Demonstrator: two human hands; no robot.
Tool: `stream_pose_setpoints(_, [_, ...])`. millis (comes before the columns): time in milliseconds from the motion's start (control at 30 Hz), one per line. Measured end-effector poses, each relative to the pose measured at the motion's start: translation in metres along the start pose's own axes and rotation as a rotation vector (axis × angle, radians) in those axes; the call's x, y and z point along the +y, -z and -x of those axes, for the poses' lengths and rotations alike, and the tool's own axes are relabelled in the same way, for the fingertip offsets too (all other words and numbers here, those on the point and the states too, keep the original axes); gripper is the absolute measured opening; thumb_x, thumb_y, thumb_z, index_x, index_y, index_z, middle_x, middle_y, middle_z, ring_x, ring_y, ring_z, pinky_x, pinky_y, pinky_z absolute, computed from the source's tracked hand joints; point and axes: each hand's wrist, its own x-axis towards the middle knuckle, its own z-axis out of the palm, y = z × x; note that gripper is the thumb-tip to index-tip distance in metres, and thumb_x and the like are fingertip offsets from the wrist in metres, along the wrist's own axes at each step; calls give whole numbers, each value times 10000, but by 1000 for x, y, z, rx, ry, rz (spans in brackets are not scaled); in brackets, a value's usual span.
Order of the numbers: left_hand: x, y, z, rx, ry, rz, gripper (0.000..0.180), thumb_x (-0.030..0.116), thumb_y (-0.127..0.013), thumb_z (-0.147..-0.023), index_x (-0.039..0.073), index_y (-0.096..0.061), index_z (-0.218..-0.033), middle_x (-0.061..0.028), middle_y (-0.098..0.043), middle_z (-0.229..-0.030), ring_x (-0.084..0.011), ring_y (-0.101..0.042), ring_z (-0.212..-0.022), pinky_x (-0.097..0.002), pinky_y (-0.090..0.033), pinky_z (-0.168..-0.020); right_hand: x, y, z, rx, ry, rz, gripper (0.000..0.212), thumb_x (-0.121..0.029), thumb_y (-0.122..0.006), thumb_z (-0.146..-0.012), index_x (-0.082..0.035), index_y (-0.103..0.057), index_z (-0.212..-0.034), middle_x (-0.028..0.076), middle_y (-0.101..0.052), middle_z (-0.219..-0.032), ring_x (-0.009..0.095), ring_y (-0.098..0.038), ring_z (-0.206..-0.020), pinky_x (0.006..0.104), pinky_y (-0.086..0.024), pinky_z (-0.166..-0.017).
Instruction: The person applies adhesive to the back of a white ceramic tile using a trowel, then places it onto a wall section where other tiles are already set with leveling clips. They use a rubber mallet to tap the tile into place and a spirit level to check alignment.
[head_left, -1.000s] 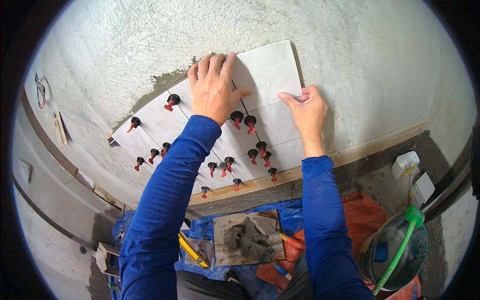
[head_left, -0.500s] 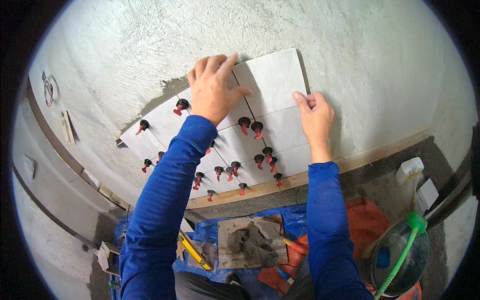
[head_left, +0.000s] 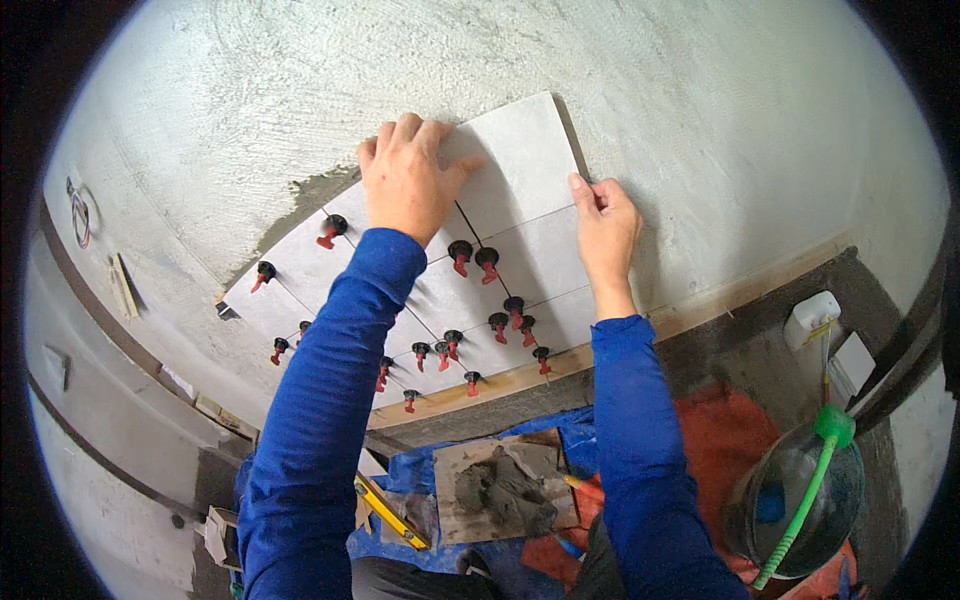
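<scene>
A pale grey wall tile (head_left: 518, 152) sits at the upper right of a block of tiles on the wall, its right edge standing out from the wall. My right hand (head_left: 606, 225) pinches that edge near the lower corner, thumb on the face and fingers curled at the side. At the upper left, my left hand (head_left: 412, 180) lies over the top edge, fingers spread and thumb reaching across the joint onto the tile. Tile levelling clips (head_left: 487, 262), black with red handles, stick out along the joints below. My left hand and forearm hide some tiles.
A wooden batten (head_left: 690, 309) runs beneath the tiles. Below lie a board (head_left: 455, 505) with grey mortar, a yellow spirit level (head_left: 392, 512) and blue sheeting (head_left: 408, 470). A dark bucket (head_left: 840, 500) with a green-handled brush (head_left: 810, 497) stands at the lower right.
The tiles and both hands appear further left in the picture as the view shifts. My left hand sits slightly closer over the joint; my right hand keeps hold of the tile's edge.
</scene>
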Motion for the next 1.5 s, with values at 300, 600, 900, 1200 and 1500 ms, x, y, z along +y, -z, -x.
stream_pose_setpoints(300, [-1, -5, -8, -22, 25, -40, 453, 467, -876, -708, 130, -770, -992, -34, -685, -1013, -255, -632, -1047, -444, -437, -912, 8, 4, -7, -74, -31, -75, 394, -345, -776, -935, 18, -682, -813, 127, -646, -665, 219, -578, -600, 382, -470, -607])
stream_pose_setpoints(600, [-1, -4, -10, -50, 51, -52, 455, 484, -867, -714, 148, -773, -1005, -22, -691, -1030, -251, -635, -1073, -455, -442, -927, 12, 5, -8, -117, -25, -103, 351, -302, -798, -919, 17, -690, -821, 108, -637, -654, 188, -551, -592, 369, -454, -586])
stream_pose_setpoints(900, [-2, -3, -14, -109, 78, -18, 461, 495, -869, -712, 161, -773, -1015, -20, -696, -1035, -255, -635, -1099, -469, -451, -951, 18, -3, -9, -41, 45, -44, 331, -283, -801, -911, 9, -680, -813, 106, -633, -675, 226, -554, -606, 385, -444, -593])
stream_pose_setpoints(1200, [-3, -6, -13, -61, 37, -72, 458, 497, -866, -723, 142, -770, -996, -26, -702, -1029, -263, -651, -1056, -473, -463, -930, 14, -2, -6, -30, 40, -57, 313, -253, -797, -934, 13, -678, -818, 23, -587, -633, 96, -459, -589, 309, -393, -542])
stream_pose_setpoints(1500, [7, -3, -7, -42, 30, -158, 489, 520, -867, -692, 143, -765, -988, -42, -694, -1030, -260, -626, -1047, -484, -411, -939, 4, 5, -3, -93, 32, -29, 361, -306, -843, -866, 17, -682, -882, 137, -686, -739, 253, -640, -666, 403, -500, -642])
